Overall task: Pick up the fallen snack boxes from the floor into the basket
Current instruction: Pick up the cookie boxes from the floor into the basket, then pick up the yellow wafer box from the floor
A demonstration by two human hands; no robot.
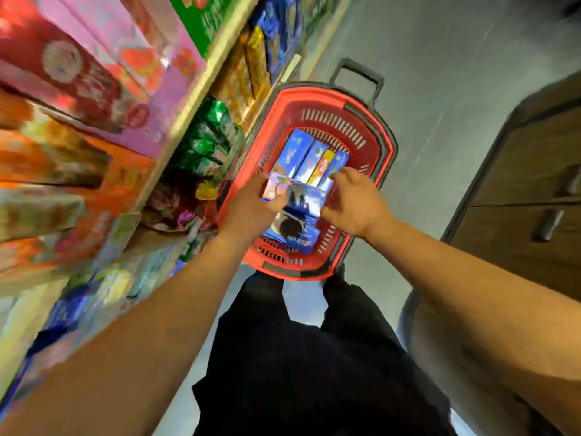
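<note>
Both hands meet over the red basket [361, 119] in the head view: the left hand [251, 206] grips one end of a blue snack box [301, 196] with fingers curled round its edge, while the right hand [352, 202] hovers at the other end, fingers loosely spread and apparently only steadying it (contact is too blurred to confirm). Holding it flat above the opening probably lets it drop level onto the boxes already inside [309, 162], which lie side by side along the far half, with another blue box [290, 231] at the near end. Room is tight: shelves of packets [201, 152] crowd the basket's left rim, a brown cabinet [534, 184] stands well apart on the right, and grey floor [440, 89] lies open beyond the handle [356, 77].
</note>
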